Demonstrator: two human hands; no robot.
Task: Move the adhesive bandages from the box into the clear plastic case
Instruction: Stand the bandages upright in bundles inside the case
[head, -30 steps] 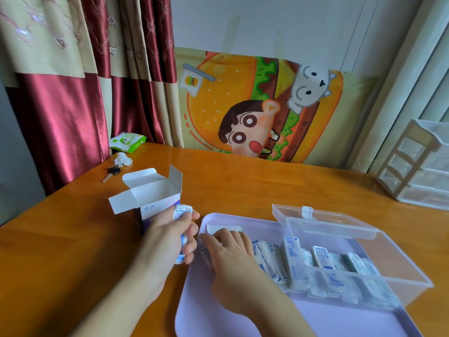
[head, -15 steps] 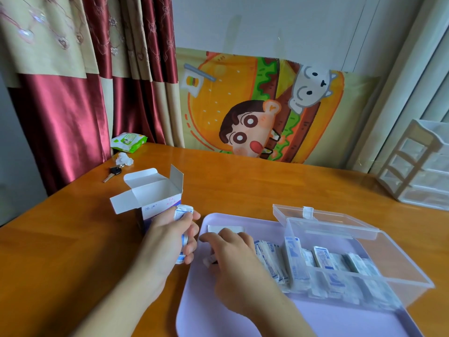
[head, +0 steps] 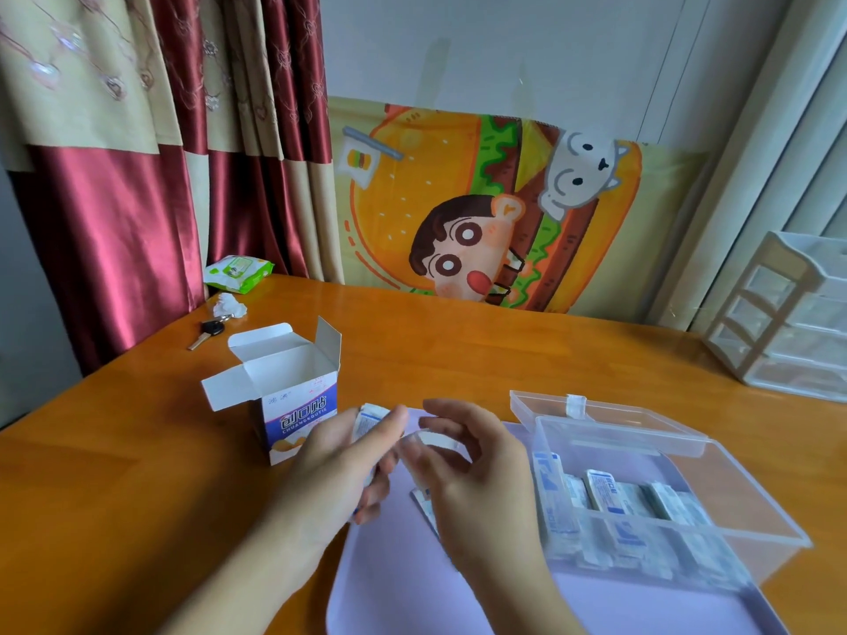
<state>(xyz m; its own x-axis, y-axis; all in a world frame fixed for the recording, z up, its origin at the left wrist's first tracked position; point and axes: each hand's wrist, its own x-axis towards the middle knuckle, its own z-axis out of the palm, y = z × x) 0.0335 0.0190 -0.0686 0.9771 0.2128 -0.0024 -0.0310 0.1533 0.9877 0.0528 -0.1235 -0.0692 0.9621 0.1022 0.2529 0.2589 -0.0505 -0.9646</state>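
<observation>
Lifting both hands up from the lilac tray (head: 389, 588) now, after working low on it half a second ago. Gripping a small stack of bandages (head: 369, 417) in the left hand (head: 339, 460), thumb on top and fingers curled below, just beside the open box (head: 293, 405). Bringing the right hand (head: 467, 469) up next to it, no longer pressing flat on the tray. Curling its fingers around what is looking like one pale strip, but blurring too much here, so cannot tell if really pinching it or only reaching for the stack. Leaving one loose bandage (head: 424, 504) on the tray, under the right hand.

Meaning probably this for the task: gathering the pieces together in the air before passing them to the right. Not yet placing anything. Already holding many bandages in the clear plastic case (head: 678, 524), standing open on the tray at the right with its lid (head: 596, 419) folded back. Probably nearing the end, judging from the box looking empty at its top.

Working on a glossy orange wooden table (head: 137, 474). Lying near the far left corner: a key (head: 206, 334), a crumpled tissue (head: 229, 308) and a green pack of wipes (head: 238, 269). Hanging behind: a red and cream curtain (head: 114, 222) and a cartoon burger cloth (head: 481, 213). Standing at the far right: a white drawer unit (head: 788, 313).
</observation>
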